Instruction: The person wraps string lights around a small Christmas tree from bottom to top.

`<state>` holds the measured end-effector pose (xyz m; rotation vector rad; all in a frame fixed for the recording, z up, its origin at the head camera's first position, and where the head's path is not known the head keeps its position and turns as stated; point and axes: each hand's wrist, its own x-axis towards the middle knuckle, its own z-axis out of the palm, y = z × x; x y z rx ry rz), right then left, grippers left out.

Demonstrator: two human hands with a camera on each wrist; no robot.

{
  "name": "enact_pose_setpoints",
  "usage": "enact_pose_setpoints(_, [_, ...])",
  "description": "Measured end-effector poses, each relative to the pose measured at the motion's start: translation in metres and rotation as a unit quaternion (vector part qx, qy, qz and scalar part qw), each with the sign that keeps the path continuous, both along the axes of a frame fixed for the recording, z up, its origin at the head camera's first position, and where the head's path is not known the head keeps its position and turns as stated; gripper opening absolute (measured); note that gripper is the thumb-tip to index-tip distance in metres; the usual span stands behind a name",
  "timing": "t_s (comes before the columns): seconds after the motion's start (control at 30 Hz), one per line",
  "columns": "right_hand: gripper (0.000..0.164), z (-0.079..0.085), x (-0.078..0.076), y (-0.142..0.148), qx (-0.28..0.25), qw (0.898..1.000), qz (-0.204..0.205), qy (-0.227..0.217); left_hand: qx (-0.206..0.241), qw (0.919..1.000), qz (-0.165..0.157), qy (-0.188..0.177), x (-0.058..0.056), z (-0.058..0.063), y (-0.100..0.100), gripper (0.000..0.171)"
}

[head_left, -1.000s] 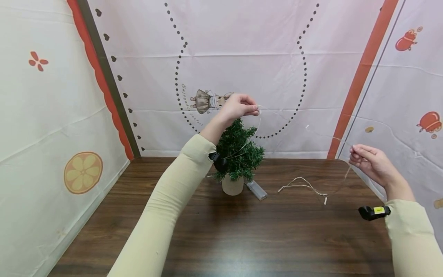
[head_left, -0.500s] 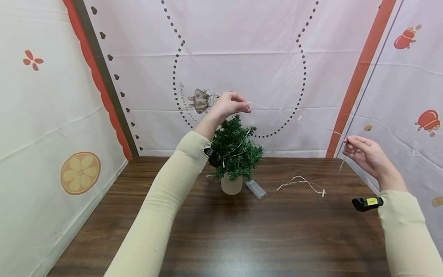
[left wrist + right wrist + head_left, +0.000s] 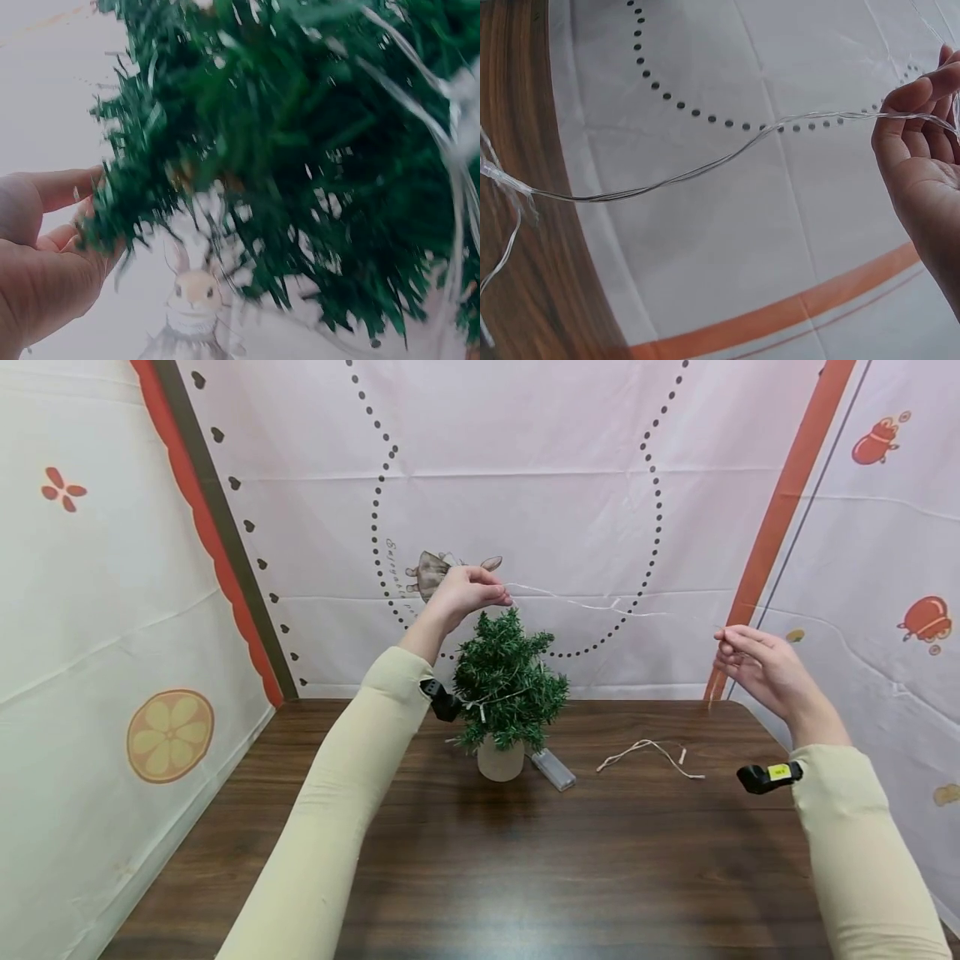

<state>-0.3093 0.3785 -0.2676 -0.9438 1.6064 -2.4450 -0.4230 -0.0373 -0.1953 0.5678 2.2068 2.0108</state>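
Note:
A clear-wired string light (image 3: pixel 577 602) stretches through the air between both hands. My left hand (image 3: pixel 472 591), above the top of a small artificial Christmas tree (image 3: pixel 513 672), pinches the wire between thumb and fingers. In the left wrist view, green branches (image 3: pixel 247 127) hide its fingertips. Farther right and a little lower, my right hand (image 3: pixel 757 664) pinches the same string; in the right wrist view the wire (image 3: pixel 705 169) runs from its fingers toward the table. Part of the string crosses the tree's front, with a small white bulb (image 3: pixel 482 712) at its lower left.
The tree's pale round pot (image 3: pixel 501 762) stands on a dark wooden table (image 3: pixel 525 868). Beside it lies a grey battery box (image 3: pixel 555 769). A loose tail of the string (image 3: pixel 648 752) rests on the table at the right. Printed cloth (image 3: pixel 525 510) hangs behind and at both sides.
My left hand has moved left, from right of the treetop to above it. The right hand has moved left and up. The tail on the table has shifted, and less wire shows there.

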Motion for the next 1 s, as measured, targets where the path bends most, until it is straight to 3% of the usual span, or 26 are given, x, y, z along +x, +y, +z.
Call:
enact_pose_setpoints(0.27, [0.028, 0.014, -0.009, -0.025, 0.009, 1.0, -0.018, -0.018, 0.027, 0.9993, 0.023, -0.015, -0.004, -0.011, -0.02, 0.019])
enact_pose_setpoints(0.57, [0.023, 0.024, -0.016, -0.045, 0.015, 0.999, -0.024, -0.021, 0.016, 0.9979, 0.063, 0.009, -0.005, -0.024, -0.037, 0.02])
enact_pose_setpoints(0.8, [0.022, 0.033, -0.019, -0.057, 0.028, 0.999, -0.016, -0.012, 0.068, 0.9965, 0.048, -0.004, -0.004, -0.03, -0.05, 0.021])
enact_pose_setpoints(1.0, [0.021, 0.04, -0.02, -0.068, 0.031, 0.999, -0.011, -0.011, 0.089, 0.9949, 0.045, 0.013, -0.01, -0.043, -0.056, 0.012])
